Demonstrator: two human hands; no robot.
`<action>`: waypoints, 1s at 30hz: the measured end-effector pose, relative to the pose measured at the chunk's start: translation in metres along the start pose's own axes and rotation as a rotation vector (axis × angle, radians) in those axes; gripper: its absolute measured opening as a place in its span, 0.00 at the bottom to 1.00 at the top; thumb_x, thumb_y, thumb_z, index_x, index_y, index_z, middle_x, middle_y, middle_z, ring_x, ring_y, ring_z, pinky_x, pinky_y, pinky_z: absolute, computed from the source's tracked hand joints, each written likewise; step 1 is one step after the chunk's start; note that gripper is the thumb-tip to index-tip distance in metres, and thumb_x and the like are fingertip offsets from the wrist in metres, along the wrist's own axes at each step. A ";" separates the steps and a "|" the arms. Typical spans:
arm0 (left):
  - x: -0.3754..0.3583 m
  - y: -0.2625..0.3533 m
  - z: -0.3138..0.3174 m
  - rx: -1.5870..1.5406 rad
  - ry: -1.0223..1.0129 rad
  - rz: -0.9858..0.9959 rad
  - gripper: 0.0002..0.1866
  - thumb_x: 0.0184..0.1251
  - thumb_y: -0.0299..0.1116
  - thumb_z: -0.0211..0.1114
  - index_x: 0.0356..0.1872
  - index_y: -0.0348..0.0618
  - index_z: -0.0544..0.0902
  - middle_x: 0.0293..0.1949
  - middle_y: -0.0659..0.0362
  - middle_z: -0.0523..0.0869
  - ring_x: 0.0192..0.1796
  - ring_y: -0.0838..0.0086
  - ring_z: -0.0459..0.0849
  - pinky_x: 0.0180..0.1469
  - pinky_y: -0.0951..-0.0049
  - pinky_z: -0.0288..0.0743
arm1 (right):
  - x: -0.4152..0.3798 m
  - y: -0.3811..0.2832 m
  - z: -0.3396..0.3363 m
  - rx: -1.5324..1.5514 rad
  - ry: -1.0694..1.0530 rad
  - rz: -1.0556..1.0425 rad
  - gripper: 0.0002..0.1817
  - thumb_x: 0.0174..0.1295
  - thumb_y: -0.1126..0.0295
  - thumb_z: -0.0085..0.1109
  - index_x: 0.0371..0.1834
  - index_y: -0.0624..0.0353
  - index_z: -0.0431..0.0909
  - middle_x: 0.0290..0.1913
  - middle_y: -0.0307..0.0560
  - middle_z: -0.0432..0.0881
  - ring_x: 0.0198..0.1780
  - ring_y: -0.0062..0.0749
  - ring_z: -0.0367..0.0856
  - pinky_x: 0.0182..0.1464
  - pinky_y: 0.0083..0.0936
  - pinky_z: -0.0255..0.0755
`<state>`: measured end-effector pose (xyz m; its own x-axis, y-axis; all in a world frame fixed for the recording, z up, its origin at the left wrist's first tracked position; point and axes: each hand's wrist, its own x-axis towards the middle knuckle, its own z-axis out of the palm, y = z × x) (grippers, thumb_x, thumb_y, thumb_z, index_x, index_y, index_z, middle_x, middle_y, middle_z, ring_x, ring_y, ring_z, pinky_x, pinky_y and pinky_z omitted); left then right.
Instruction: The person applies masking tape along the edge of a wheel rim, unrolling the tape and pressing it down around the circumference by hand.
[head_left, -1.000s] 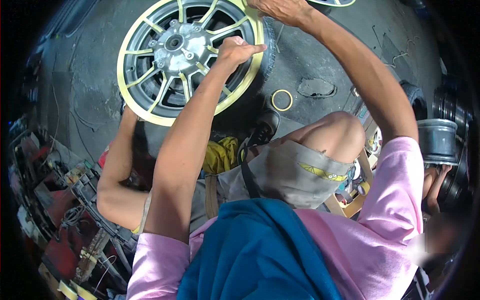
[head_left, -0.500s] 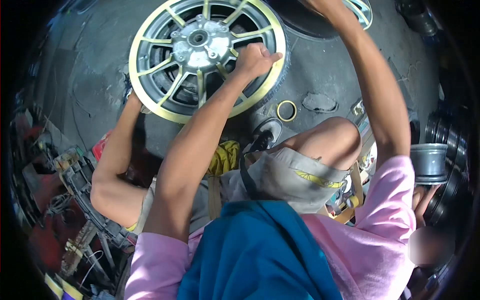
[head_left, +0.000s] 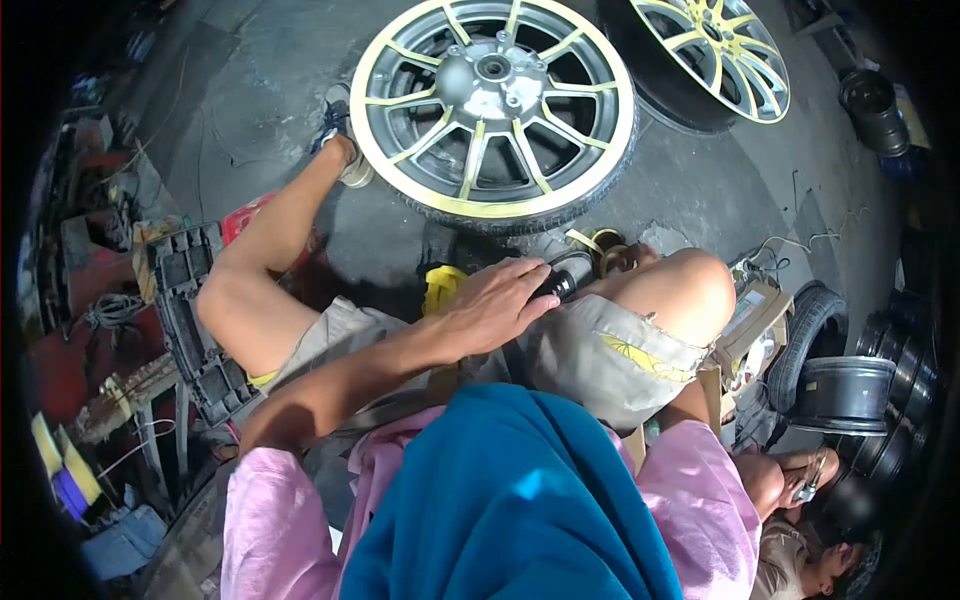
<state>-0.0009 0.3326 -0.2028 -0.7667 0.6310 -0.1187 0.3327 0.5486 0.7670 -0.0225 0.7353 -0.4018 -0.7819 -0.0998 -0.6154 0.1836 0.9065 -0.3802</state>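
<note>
Since half a second before, the left hand [head_left: 492, 305] had left the yellow-rimmed wheel [head_left: 495, 110] and come down to the lap, fingers spread and released, resting near a black shoe [head_left: 570, 275]. That wheel lay flat on the floor [head_left: 700, 180]. A second wheel [head_left: 712, 55] stood further right. The right hand was not visible.

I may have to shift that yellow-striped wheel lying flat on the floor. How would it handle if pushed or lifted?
The wheel is probably stiff and fairly heavy: it looks like cast metal with a tyre fitted. Lying flat on the concrete floor, it would likely drag on its rubber, not roll. Stood upright, it would probably roll or tip.
</note>
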 end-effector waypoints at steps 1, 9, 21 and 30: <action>-0.004 0.000 0.002 0.076 0.022 0.028 0.28 0.76 0.45 0.59 0.62 0.27 0.76 0.62 0.41 0.78 0.64 0.48 0.77 0.66 0.56 0.72 | -0.002 -0.004 -0.019 0.095 -0.006 -0.013 0.13 0.61 0.64 0.70 0.45 0.59 0.85 0.36 0.57 0.86 0.36 0.47 0.87 0.42 0.40 0.79; -0.010 -0.013 -0.014 0.237 0.178 -0.043 0.29 0.77 0.42 0.57 0.66 0.25 0.71 0.65 0.40 0.73 0.65 0.47 0.75 0.66 0.55 0.71 | -0.093 -0.105 -0.200 -0.004 0.780 -0.042 0.12 0.64 0.64 0.68 0.37 0.64 0.86 0.32 0.56 0.85 0.31 0.37 0.82 0.38 0.32 0.75; -0.031 -0.070 -0.043 0.598 0.193 0.114 0.32 0.67 0.33 0.65 0.66 0.23 0.65 0.62 0.41 0.70 0.64 0.48 0.70 0.69 0.56 0.67 | -0.082 -0.307 0.003 -0.121 0.640 -0.673 0.20 0.59 0.73 0.62 0.55 0.67 0.79 0.52 0.53 0.77 0.57 0.48 0.75 0.61 0.41 0.70; -0.043 -0.116 -0.073 0.680 0.227 -0.070 0.33 0.70 0.32 0.62 0.70 0.26 0.62 0.65 0.39 0.68 0.71 0.45 0.66 0.73 0.55 0.65 | -0.064 -0.360 0.040 0.028 0.673 -0.662 0.27 0.56 0.77 0.62 0.62 0.65 0.75 0.55 0.53 0.75 0.56 0.49 0.74 0.62 0.40 0.69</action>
<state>-0.0467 0.2021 -0.2407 -0.8695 0.4926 0.0370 0.4900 0.8505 0.1915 -0.0148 0.3989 -0.2528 -0.9105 -0.3250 0.2556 -0.4132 0.7396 -0.5313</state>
